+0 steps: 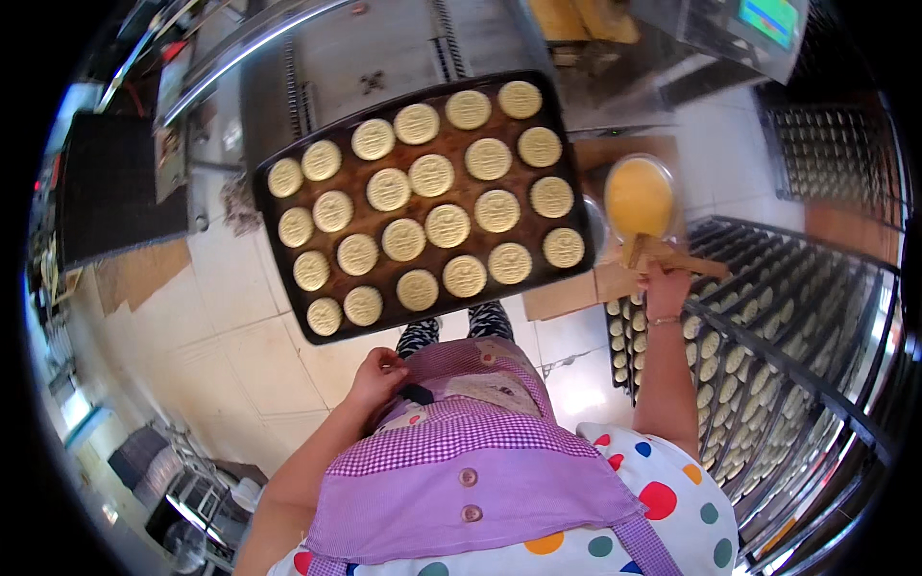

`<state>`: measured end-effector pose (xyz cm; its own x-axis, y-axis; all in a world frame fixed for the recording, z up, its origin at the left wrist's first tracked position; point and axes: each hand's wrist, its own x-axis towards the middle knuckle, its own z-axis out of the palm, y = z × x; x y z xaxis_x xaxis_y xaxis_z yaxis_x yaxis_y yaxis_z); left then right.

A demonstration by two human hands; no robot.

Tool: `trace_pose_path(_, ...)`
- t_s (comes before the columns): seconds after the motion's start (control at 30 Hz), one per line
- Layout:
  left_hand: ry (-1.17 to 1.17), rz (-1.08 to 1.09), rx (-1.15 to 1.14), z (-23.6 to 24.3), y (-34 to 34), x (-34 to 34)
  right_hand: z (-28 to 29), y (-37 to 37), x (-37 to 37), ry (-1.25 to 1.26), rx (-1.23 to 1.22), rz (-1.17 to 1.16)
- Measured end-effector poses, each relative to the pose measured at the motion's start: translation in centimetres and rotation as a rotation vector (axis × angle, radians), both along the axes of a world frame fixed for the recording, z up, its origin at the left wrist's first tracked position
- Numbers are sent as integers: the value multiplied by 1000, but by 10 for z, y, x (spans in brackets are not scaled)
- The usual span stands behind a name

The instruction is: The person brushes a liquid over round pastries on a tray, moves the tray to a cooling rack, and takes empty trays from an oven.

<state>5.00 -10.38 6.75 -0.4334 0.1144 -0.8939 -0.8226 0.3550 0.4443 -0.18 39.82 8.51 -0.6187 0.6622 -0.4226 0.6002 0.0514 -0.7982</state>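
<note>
A dark baking tray (317,338) holds rows of round, pale yellow pastries (448,226) with patterns pressed into their tops. Right of the tray is a clear bowl (674,182) of yellow liquid (639,197), which looks like beaten egg. My right hand (665,286) grips a flat wooden brush (699,262) at the bowl's near edge; the bristles cannot be made out. Close to the tray's near edge, in front of the apron (461,437), my left hand (379,374) has its fingers curled in, with nothing visible in them.
A metal machine (370,48) lies behind the tray. On the right stands a dark rack (797,360) loaded with trays of similar pastries. Cardboard (567,296) sits beneath the bowl, and a lit screen (768,21) is at the far right. Tiled floor (230,288) shows at left.
</note>
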Motion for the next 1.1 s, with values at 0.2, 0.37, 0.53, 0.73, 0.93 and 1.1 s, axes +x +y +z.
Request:
trace_pose_path(0.2,22,31,7,0,-40,15,-26,-197,-41,379,-176,250)
trace_pose_path(0.37,54,80,-60,8,-74,25,-29,-320,-74,310,-80,446)
trace_pose_path(0.53,67,169,-95,7,-115,52,-24,-228,-89,107,452,427)
trace_pose_path(0.73,39,246,-82,7,-143,61,-36,-231,-92,347,356,452)
trace_pose_path(0.93,75,257,-32,14,-146,49,-32,-435,-84,329,54,596)
trace_pose_path(1.1,82,265,-60,9,-157,55,-54,-328,-99,92,499,404)
